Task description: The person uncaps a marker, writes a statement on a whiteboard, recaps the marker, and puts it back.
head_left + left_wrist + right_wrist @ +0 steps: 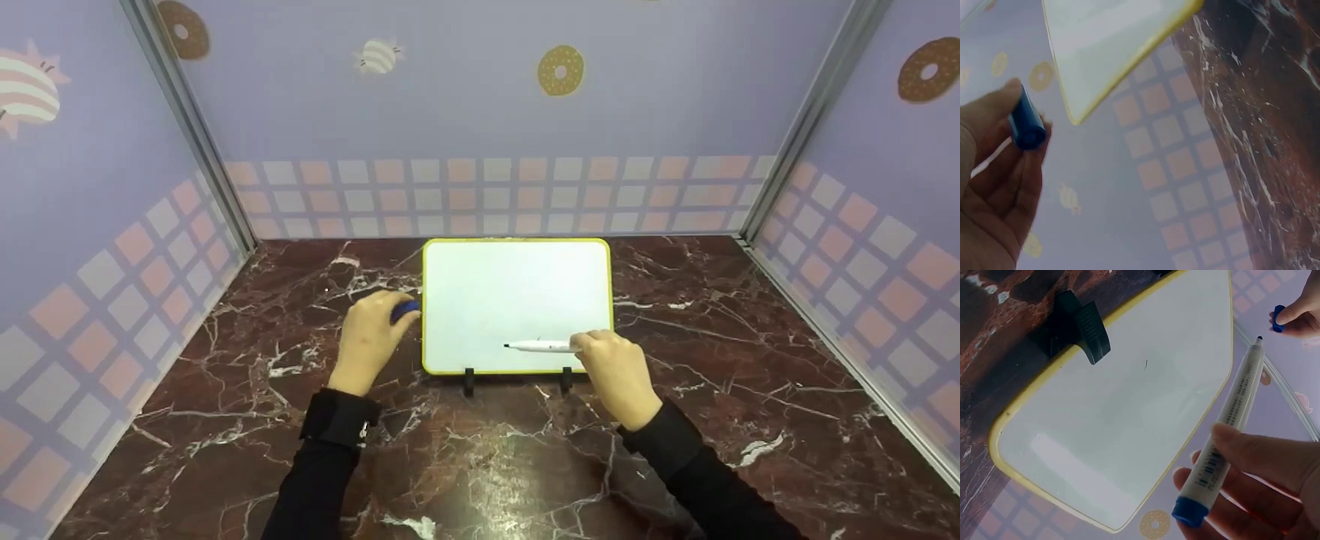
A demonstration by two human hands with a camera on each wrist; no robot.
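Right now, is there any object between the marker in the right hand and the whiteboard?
Nothing visible stands between the marker and the whiteboard. The left hand holds the blue cap beside the whiteboard's left edge, away from the marker's tip.

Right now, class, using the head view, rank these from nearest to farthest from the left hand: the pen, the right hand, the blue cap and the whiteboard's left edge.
1. Blue cap: held by the left hand.
2. Whiteboard's left edge: just right of the cap.
3. Pen: farther right, its tip pointing left.
4. Right hand: farthest right, holding the pen's back end.
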